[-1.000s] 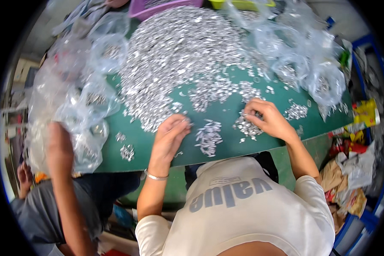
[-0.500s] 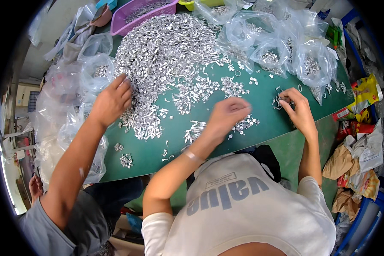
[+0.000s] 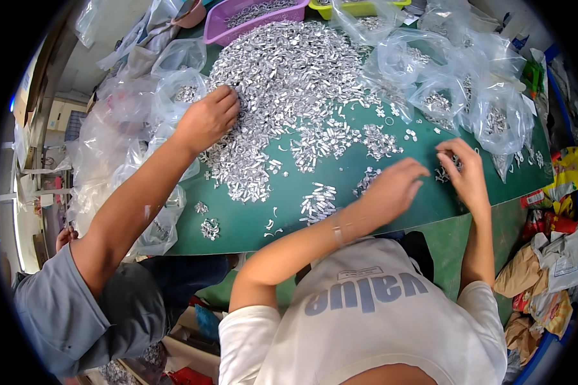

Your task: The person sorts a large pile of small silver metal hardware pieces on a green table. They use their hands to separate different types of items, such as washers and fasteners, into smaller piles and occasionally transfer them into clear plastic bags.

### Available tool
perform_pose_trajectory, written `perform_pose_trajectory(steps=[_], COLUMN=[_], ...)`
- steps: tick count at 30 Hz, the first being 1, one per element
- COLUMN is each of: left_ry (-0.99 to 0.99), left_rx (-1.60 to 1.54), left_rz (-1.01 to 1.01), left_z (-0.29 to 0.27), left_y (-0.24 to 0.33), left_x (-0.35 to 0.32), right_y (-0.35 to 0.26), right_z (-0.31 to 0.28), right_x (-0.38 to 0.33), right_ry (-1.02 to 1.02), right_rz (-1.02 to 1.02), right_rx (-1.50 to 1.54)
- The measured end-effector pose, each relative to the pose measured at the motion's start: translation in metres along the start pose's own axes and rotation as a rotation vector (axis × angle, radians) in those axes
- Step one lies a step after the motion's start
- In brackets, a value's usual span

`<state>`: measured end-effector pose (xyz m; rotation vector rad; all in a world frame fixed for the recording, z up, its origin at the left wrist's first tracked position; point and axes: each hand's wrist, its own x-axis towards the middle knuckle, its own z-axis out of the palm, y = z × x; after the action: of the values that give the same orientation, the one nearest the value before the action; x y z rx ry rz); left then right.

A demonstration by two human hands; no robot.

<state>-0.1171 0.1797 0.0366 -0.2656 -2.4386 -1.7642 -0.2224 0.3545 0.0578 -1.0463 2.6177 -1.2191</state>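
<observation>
My left hand (image 3: 395, 190) is smeared by motion above the near part of the green table (image 3: 250, 224), palm side down. A small pile of silver metal pieces (image 3: 367, 181) lies just beyond it. To the right, my right hand (image 3: 467, 170) is bent over another small cluster of metal pieces (image 3: 444, 172), its thumb and forefinger a little apart. Whether a tiny piece sits at its fingertips is too small to tell. A group of flat oblong metal pieces (image 3: 318, 204) lies left of my left wrist.
A large heap of silver pieces (image 3: 282, 70) covers the table's far middle, where a co-worker's hand (image 3: 210, 119) touches its left side. Behind stand a purple basket (image 3: 215, 29) and a yellow basket (image 3: 392, 6). Clear plastic bags (image 3: 494, 96) of pieces lie right; more bags (image 3: 103, 154) lie left.
The whole view has shifted, with the table appearing further right. My left hand has moved rightward, closer to my right hand, which stays by its cluster of pieces.
</observation>
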Motion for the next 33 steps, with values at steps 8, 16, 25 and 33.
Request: perform_pose_trajectory(steps=[8, 16, 25, 33], left_ry=[0.467, 0.285, 0.561, 0.58], left_rx=[0.661, 0.788, 0.364, 0.191], left_rz=[-0.191, -0.172, -0.337, -0.517], left_z=[-0.117, -0.123, -0.139, -0.15], left_y=[-0.05, -0.083, -0.077, -0.06], left_x=[-0.052, -0.024, -0.05, -0.067], right_y=[-0.033, -0.03, -0.04, -0.036], right_z=[0.097, 0.148, 0.141, 0.139], right_x=[0.073, 0.099, 0.1, 0.096], right_ry=[-0.233, -0.234, -0.222, -0.299], right_rz=[-0.313, -0.406, -0.367, -0.414], right_rx=[0.009, -0.172, -0.032, -0.17])
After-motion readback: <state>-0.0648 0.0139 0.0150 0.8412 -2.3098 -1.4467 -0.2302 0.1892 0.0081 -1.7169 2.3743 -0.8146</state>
